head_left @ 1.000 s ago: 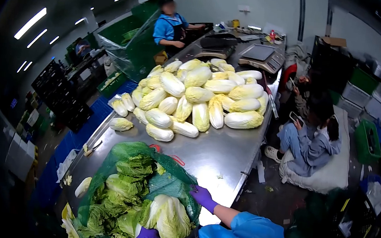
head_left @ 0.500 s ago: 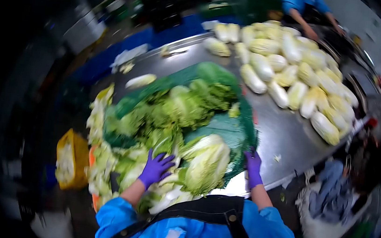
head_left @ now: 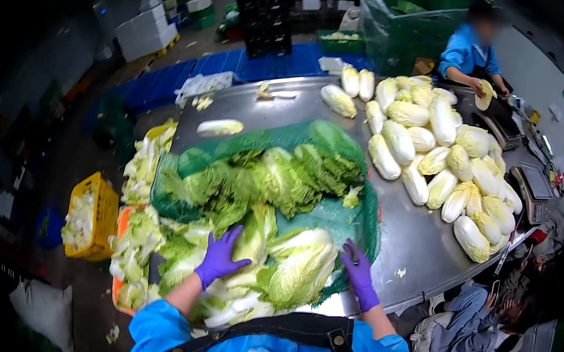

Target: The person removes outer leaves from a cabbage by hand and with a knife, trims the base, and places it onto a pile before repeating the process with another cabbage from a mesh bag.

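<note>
My left hand (head_left: 220,259), in a purple glove, lies with spread fingers on loose outer cabbage leaves (head_left: 239,303). A large napa cabbage (head_left: 303,269) with green leaves still on sits between my hands. My right hand (head_left: 359,276), also gloved, is just right of that cabbage over the edge of the green mesh net bag (head_left: 312,215); its fingers are apart and nothing shows in them. More untrimmed napa cabbages (head_left: 268,178) lie in a row on the net, beyond my hands.
Trimmed cabbages (head_left: 424,147) are heaped on the right of the metal table (head_left: 282,110). A knife (head_left: 281,95) lies at the far edge. Leaf-filled orange (head_left: 117,289) and yellow crates (head_left: 104,218) stand left. A co-worker (head_left: 473,55) holds a cabbage beside scales (head_left: 535,184); another person sits lower right.
My right hand has moved from the net's right edge in toward the big cabbage. My left hand still rests among the leaves. The view has shifted and sharpened; the co-worker's cabbage now shows.
</note>
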The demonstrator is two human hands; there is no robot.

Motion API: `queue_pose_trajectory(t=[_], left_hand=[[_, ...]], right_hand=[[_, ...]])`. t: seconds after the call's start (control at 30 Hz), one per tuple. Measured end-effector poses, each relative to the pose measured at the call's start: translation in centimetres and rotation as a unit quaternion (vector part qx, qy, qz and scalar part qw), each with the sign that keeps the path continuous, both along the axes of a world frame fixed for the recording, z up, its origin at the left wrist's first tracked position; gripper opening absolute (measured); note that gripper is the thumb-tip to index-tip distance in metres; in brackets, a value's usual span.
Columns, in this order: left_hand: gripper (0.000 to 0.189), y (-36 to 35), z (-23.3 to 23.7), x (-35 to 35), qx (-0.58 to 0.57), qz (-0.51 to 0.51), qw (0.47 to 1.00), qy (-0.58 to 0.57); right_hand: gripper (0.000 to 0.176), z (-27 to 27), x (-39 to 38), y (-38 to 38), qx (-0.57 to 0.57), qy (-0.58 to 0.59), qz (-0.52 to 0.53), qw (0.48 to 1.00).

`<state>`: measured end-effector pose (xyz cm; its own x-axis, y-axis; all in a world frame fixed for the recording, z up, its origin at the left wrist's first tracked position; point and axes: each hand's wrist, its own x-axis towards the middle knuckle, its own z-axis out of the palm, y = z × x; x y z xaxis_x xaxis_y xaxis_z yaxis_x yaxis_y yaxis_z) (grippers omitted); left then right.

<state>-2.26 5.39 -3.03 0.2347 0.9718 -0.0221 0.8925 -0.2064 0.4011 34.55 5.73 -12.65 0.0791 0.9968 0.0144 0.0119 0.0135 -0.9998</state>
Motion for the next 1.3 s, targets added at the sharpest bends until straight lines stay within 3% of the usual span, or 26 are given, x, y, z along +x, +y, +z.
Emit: queue_pose_trajectory(t=[0.07, 0.13, 0.23, 0.27, 0.3, 0.37, 0.4, 0.43, 0.53, 0.57, 0.6, 0.67, 0.73, 0.77, 0.8, 0.9, 0.93, 0.97, 1.0, 1.13, 1.17, 1.23, 1.3], left_hand=[[0.107, 2.4, 0.1, 2.3, -0.125, 0.104, 0.987, 0.015], [0.112, 4.9, -2.1, 3.6, -0.129, 0.159, 0.978, 0.031], [0.106, 7.8, -7.2, 6.2, -0.146, 0.197, 0.946, 0.214], [0.099, 9.9, -22.4, 2.9, 0.269, 0.204, 0.834, 0.436], [0.099, 10.4, -20.4, 3.7, 0.277, 0.200, 0.835, 0.432], [0.092, 9.2, -10.9, 6.1, 0.013, 0.184, 0.942, 0.281], [0.089, 7.9, -8.2, 6.6, -0.129, 0.167, 0.958, 0.196], [0.091, 7.1, -7.9, 6.2, -0.079, 0.150, 0.966, 0.195], [0.101, 5.2, -2.7, 5.0, -0.131, 0.114, 0.979, 0.108], [0.102, 4.6, -2.6, 3.4, -0.072, 0.097, 0.990, 0.075], [0.095, 3.9, -1.4, 2.1, -0.043, 0.133, 0.989, 0.046], [0.078, 3.2, -2.1, -3.8, 0.081, 0.153, 0.980, -0.101], [0.061, 1.7, 1.4, -6.6, -0.115, 0.243, 0.893, -0.361], [0.054, 1.3, -3.1, -10.0, -0.151, 0.208, 0.830, -0.495], [0.054, 0.3, -3.6, -10.2, -0.148, 0.225, 0.826, -0.496], [0.072, -0.6, -2.9, -8.5, -0.162, 0.359, 0.744, -0.540], [0.088, -0.6, -1.3, -6.1, -0.129, 0.350, 0.758, -0.535], [0.106, -0.1, -1.4, -4.3, -0.120, 0.369, 0.802, -0.454], [0.117, 0.5, -5.2, -4.0, -0.028, 0.421, 0.869, -0.260], [0.112, 0.9, -2.9, -1.8, 0.013, 0.371, 0.900, -0.227], [0.108, 1.3, -4.7, -2.7, 0.030, 0.318, 0.902, -0.292], [0.087, 1.5, 0.8, -0.6, 0.043, 0.235, 0.885, -0.399], [0.073, 3.1, 6.2, 1.2, 0.017, 0.183, 0.827, -0.532]], right_hand=[[0.062, 1.9, -2.0, 1.1, -0.075, 0.054, 0.006, 0.996], [0.073, 2.2, -3.0, 3.0, -0.135, -0.002, 0.029, 0.990], [0.079, 1.7, -3.5, 5.6, -0.121, -0.074, 0.040, 0.989], [0.076, 4.0, -3.6, 5.5, -0.157, -0.059, 0.060, 0.984], [0.071, 4.2, -3.5, 5.6, -0.188, -0.029, 0.081, 0.978], [0.066, 5.4, -3.0, 5.8, -0.218, -0.001, 0.100, 0.971], [0.063, 6.5, -2.7, 5.4, -0.238, 0.028, 0.114, 0.964], [0.060, 7.1, -2.5, 4.7, -0.260, 0.057, 0.129, 0.955], [0.056, 6.6, -1.8, 3.9, -0.258, 0.084, 0.126, 0.954], [0.058, 4.9, -2.0, 3.4, -0.256, 0.119, 0.106, 0.954], [0.059, 4.6, -2.3, 3.3, -0.254, 0.153, 0.091, 0.951], [0.052, 5.5, -1.8, 2.3, -0.245, 0.091, 0.098, 0.960], [0.049, 3.8, -1.5, 2.1, -0.250, 0.065, 0.084, 0.962], [0.048, 2.8, -1.5, 2.1, -0.248, 0.086, 0.077, 0.962], [0.047, 2.1, -1.6, 2.3, -0.242, 0.109, 0.068, 0.962], [0.045, 3.1, -2.1, 2.4, -0.241, 0.083, 0.059, 0.965], [0.044, 3.5, -2.3, 2.5, -0.245, 0.084, 0.051, 0.965], [0.042, 3.6, -2.4, 2.7, -0.247, 0.075, 0.049, 0.965], [0.042, 3.3, -2.5, 2.9, -0.242, 0.074, 0.056, 0.966], [0.032, 3.5, -2.2, 2.9, -0.235, 0.042, 0.067, 0.969], [0.032, 3.2, -2.0, 2.7, -0.241, 0.058, 0.063, 0.967], [0.032, 3.0, -2.1, 3.1, -0.242, 0.078, 0.056, 0.965], [0.032, 3.1, -1.9, 3.0, -0.246, 0.074, 0.071, 0.964]])
